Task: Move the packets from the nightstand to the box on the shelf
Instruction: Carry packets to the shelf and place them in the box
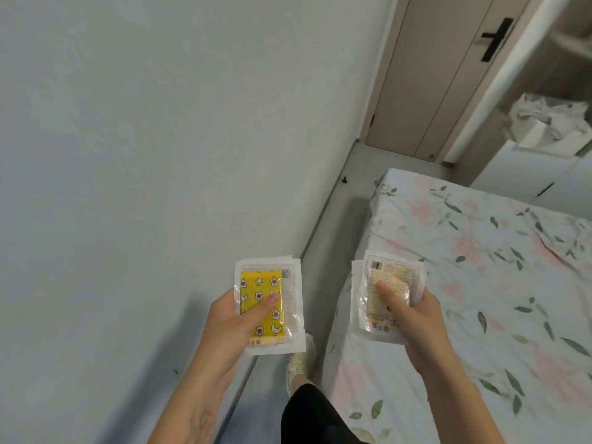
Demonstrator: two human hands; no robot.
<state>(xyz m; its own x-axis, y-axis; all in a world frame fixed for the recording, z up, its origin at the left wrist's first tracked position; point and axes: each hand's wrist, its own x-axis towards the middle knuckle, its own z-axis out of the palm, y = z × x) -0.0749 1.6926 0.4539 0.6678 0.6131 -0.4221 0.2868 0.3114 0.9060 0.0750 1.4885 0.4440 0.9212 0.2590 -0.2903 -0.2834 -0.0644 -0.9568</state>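
Observation:
My left hand [237, 325] grips a small stack of clear packets [272, 302]; the top one shows a yellow insert with star and moon prints, and my thumb lies across it. My right hand [413, 318] grips another stack of clear packets [389, 293] whose top one shows a pale printed label, thumb pressed on its face. Both stacks are held in the air in front of me, side by side, over the gap between wall and bed. Neither the nightstand nor the shelf box can be made out with certainty.
A bed [480, 283] with a floral sheet fills the right side. A plain wall [160, 155] stands on the left, with a narrow strip of grey floor [336, 225] between. A closed door [442, 75] is ahead, and a white unit with crumpled bags [551, 120] stands at far right.

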